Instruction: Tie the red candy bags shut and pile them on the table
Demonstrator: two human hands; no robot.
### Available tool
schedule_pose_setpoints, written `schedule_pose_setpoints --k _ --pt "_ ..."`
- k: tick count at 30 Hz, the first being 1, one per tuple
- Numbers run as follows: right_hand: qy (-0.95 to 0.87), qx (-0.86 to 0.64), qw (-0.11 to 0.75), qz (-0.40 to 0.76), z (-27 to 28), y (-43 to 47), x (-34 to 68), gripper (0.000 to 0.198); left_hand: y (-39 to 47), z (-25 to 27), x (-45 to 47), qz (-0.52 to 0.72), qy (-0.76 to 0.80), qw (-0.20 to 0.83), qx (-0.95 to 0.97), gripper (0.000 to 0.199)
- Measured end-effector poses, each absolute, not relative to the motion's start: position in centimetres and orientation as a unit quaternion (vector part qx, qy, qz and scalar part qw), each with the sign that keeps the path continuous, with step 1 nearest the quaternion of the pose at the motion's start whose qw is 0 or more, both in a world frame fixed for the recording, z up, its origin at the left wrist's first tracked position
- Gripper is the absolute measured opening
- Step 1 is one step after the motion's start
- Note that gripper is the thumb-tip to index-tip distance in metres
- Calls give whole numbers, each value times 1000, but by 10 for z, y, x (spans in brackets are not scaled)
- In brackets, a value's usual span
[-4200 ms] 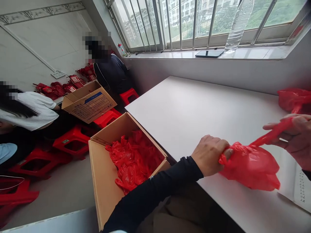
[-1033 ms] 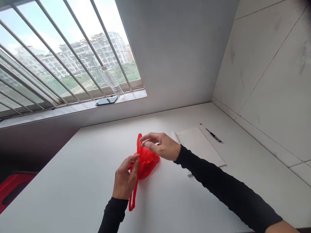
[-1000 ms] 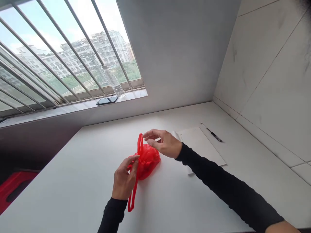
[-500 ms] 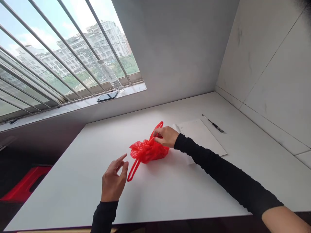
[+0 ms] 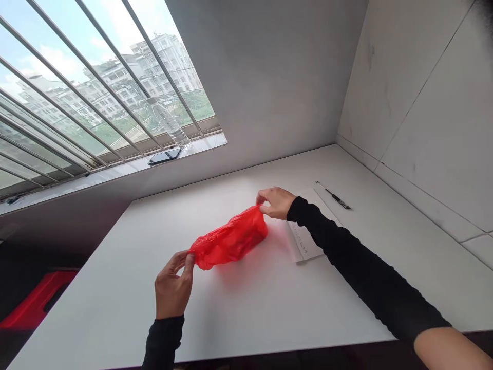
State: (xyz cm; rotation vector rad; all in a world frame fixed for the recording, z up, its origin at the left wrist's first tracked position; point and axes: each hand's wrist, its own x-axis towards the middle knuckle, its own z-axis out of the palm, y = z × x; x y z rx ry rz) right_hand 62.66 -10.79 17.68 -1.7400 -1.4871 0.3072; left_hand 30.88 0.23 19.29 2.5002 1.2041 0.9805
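A red plastic bag (image 5: 231,239) is stretched between my two hands above the white table (image 5: 239,318). My left hand (image 5: 175,280) pinches its left end between thumb and fingers. At the upper right end, my right hand (image 5: 276,202) grips the bag the same way. Darker shapes show through the thin plastic, but what lies inside cannot be made out. Just right of the bag, partly under my right forearm, lies a sheet of white paper (image 5: 302,244) with small print along one edge.
A black pen (image 5: 333,195) lies on the table's right side. On the window sill stand a clear plastic bottle (image 5: 169,123) and, lying flat, a dark phone (image 5: 164,156). A red stool (image 5: 36,300) is at lower left. Walls bound the table behind and right.
My left hand, apart from the bag before, has taken hold of its left end. My right hand moved slightly right. The bunched bag with loose handles is now drawn out lengthwise.
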Motion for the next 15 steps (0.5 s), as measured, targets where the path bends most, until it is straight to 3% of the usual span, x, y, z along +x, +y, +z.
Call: schedule_pose_setpoints --k 3,5,7,10,15 --pt "-641 -645 400 116 177 -107 619 51 -12 196 320 332 372 120 859 47" --pt "-679 -609 396 110 175 -101 601 60 -24 195 334 316 347 112 876 56" --pt "-688 -600 395 105 172 -95 586 52 -28 194 346 307 354 104 877 42" --pt "-663 -620 405 112 169 -90 582 21 -18 193 344 336 413 113 839 21" --pt "-598 -644 466 105 176 -99 609 12 2 195 318 418 503 152 741 39"
